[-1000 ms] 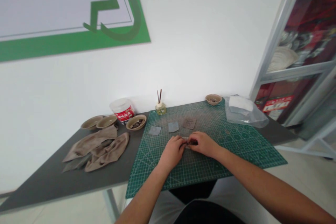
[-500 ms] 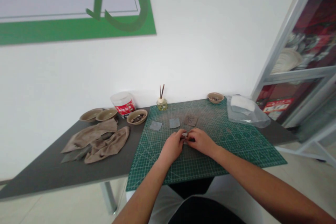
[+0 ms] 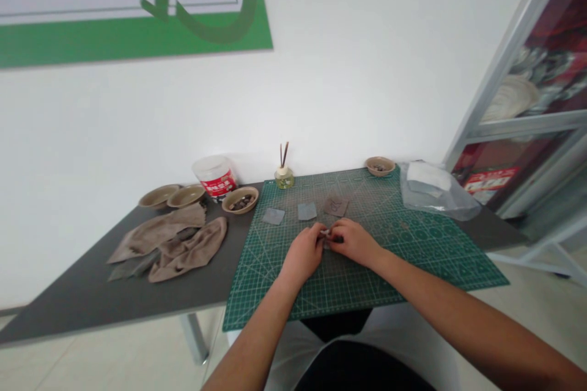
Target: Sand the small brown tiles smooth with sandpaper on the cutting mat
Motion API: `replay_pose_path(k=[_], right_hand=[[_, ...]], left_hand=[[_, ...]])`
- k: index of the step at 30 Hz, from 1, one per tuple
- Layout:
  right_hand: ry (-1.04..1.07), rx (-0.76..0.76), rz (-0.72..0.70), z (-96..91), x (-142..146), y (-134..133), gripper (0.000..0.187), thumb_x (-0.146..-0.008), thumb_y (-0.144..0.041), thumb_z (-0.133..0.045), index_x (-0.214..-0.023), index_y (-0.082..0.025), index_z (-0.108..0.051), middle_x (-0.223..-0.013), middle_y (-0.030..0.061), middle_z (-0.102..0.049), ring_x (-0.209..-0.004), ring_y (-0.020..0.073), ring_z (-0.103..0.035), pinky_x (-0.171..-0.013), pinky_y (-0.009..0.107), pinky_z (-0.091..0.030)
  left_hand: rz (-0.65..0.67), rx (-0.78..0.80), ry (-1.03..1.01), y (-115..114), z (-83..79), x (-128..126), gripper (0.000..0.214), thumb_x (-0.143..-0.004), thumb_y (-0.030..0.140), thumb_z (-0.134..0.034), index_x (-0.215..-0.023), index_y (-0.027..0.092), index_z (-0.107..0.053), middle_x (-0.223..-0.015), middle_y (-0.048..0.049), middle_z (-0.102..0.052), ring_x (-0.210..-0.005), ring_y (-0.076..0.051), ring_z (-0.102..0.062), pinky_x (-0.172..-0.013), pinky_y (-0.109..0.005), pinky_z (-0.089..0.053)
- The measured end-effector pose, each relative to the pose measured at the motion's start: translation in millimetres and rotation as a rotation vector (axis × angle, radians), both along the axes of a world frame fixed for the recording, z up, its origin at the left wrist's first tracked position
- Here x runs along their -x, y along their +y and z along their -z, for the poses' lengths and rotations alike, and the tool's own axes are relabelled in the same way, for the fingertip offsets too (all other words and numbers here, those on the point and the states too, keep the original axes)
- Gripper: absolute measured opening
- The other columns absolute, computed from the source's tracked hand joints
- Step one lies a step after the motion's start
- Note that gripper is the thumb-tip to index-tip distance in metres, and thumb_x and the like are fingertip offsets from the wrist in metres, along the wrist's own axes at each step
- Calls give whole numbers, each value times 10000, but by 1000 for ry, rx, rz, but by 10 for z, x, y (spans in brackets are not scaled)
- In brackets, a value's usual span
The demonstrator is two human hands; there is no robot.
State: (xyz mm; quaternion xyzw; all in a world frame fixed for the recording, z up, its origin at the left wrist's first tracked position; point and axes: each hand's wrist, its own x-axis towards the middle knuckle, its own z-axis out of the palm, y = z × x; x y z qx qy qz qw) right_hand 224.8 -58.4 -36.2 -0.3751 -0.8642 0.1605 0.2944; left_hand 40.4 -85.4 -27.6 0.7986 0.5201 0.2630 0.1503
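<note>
Over the green cutting mat [image 3: 362,290], my left hand [image 3: 305,255] and my right hand [image 3: 355,243] meet with fingertips close together. Both are closed on a small pale, greyish piece [image 3: 326,238] that looks like thin film or cloth; fingers cover most of it, so its kind is unclear. Just beyond the hands lie a brown square patch [image 3: 336,206] with a dark line drawn on it, a grey-blue square [image 3: 307,211] and a second grey-blue square [image 3: 274,216].
At left on the dark table are crumpled brown cloths [image 3: 188,253], a bowl of dark small pieces [image 3: 240,200], empty bowls [image 3: 159,196] and a plastic tub [image 3: 215,178]. A reed diffuser [image 3: 284,177], another bowl [image 3: 380,165] and a clear bag [image 3: 435,189] stand farther back.
The view has shifted slightly. Both hands stay together in the same spot on the mat, with fingers moved only a little around the small pale piece.
</note>
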Motion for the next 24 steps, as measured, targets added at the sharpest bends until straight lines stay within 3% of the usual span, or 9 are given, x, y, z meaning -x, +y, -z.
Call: replay_pose_path(k=[9, 13, 17, 21, 24], right_hand=[[6, -33, 1, -19, 20, -34, 45, -794, -193, -684, -751, -203, -677, -896, 39, -672, -917, 197, -585, -860, 339, -439], [-7, -49, -66, -29, -8, -55, 60, -792, -166, -672, -768, -221, -679, -883, 26, -677, -902, 194, -578, -850, 337, -440], [-10, -62, 48, -22, -15, -43, 60, -789, -197, -688, -734, -205, -665, -842, 38, -661, -882, 203, -562, -844, 350, -431], [-25, -60, -24, -7, -18, -36, 37, -791, -185, -683, -771, -214, -674, -862, 26, -659, -887, 192, -553, -848, 335, -427], [-12, -70, 89, -1, -19, -38, 74, -796, -217, -691, -728, -202, -665, -813, 37, -638, -859, 202, -547, -822, 345, -428]], left_hand=[[-12, -7, -1, -23, -23, -14, 230, -893, 103, -444, -1033, 221, -583, -931, -46, -644, -895, -189, -603, -786, -289, -449], [-17, -18, -12, -39, -28, -15, 206, -918, 131, -424, -1025, 219, -578, -940, -49, -647, -902, -186, -604, -791, -285, -447], [-19, -26, -25, -45, -29, -18, 216, -908, 115, -425, -1038, 218, -563, -928, -47, -647, -897, -184, -604, -800, -286, -444], [-28, -24, -22, -43, -29, -28, 205, -906, 120, -425, -1021, 214, -567, -916, -47, -645, -895, -187, -606, -805, -293, -446], [-28, -36, -25, -47, -33, -31, 209, -903, 117, -422, -1021, 213, -565, -928, -50, -645, -903, -190, -605, -807, -297, -449]])
